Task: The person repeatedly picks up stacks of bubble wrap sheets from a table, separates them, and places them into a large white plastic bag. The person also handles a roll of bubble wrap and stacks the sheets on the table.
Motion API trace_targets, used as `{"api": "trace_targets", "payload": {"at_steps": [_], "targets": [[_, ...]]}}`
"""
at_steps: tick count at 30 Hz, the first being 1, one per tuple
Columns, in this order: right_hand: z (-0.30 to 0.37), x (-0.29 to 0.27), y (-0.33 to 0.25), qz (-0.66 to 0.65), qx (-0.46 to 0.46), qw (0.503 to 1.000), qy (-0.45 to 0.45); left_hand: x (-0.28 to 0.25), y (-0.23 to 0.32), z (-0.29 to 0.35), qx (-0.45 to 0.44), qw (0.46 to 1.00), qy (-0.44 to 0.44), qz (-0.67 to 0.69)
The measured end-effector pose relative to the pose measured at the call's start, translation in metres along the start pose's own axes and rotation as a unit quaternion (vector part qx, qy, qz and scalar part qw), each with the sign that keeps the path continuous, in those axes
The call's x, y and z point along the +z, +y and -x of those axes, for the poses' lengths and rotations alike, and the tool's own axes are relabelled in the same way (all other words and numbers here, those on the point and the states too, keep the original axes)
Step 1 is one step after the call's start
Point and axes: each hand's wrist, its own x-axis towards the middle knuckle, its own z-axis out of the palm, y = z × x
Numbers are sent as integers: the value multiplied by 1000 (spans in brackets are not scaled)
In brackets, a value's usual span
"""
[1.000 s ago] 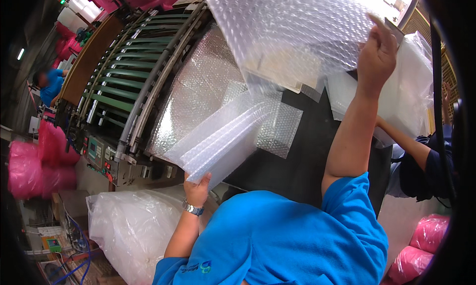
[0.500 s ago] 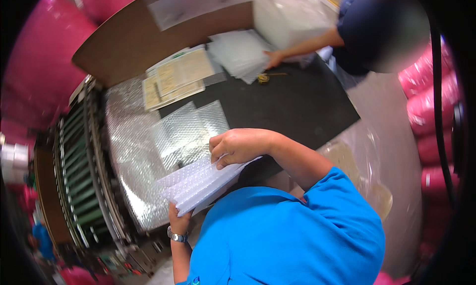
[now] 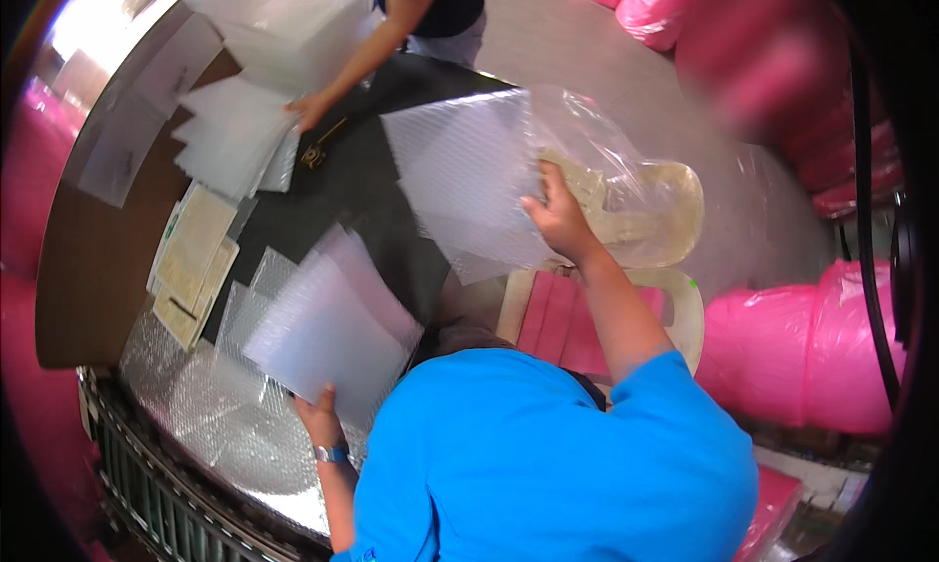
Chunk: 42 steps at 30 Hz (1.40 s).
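Observation:
My left hand grips the lower edge of a stack of translucent bubble wrap sheets, slightly fanned and blurred at the top. Out to the right, my right hand pinches the side edge of a few other bubble wrap sheets. These hang apart from the left stack, over the table's right edge. My right thumb shows, while some fingers are behind the sheets. More bubble wrap pieces lie on the table beside the left stack.
A co-worker's hand touches a pile of clear sheets across the dark tabletop. Nearby lie a yellow tape measure and papers. A roller conveyor borders the left; a plastic-draped chair and pink rolls stand right.
The view has turned to the right. My right hand has moved rightward with some of the sheets, away from the stack both hands were on; my left hand still holds its stack.

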Motion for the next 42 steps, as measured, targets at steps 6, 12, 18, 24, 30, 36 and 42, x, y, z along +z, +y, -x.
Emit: {"api": "trace_targets", "payload": {"at_steps": [6, 12, 18, 24, 30, 36, 42], "targets": [[15, -11, -11, 152, -59, 985, 56, -8, 25, -14, -10, 966, 78, 246], [-21, -28, -47, 65, -126, 974, 178, -4, 13, -15, -106, 939, 81, 316], [-47, -82, -82, -6, -239, 920, 310, 51, -1, -46, -315, 857, -43, 406], [-52, -147, -60, -130, -216, 892, 374, 167, 23, -111, -404, 819, -73, 401], [-52, -198, -17, -103, -168, 885, 421, 243, 29, -153, -452, 786, -126, 402], [-59, -223, 11, -118, -120, 882, 440, 303, 38, -169, -470, 785, -152, 374], [-67, -227, 20, -104, -104, 886, 440, 373, 48, -162, -442, 821, -239, 273]]}}
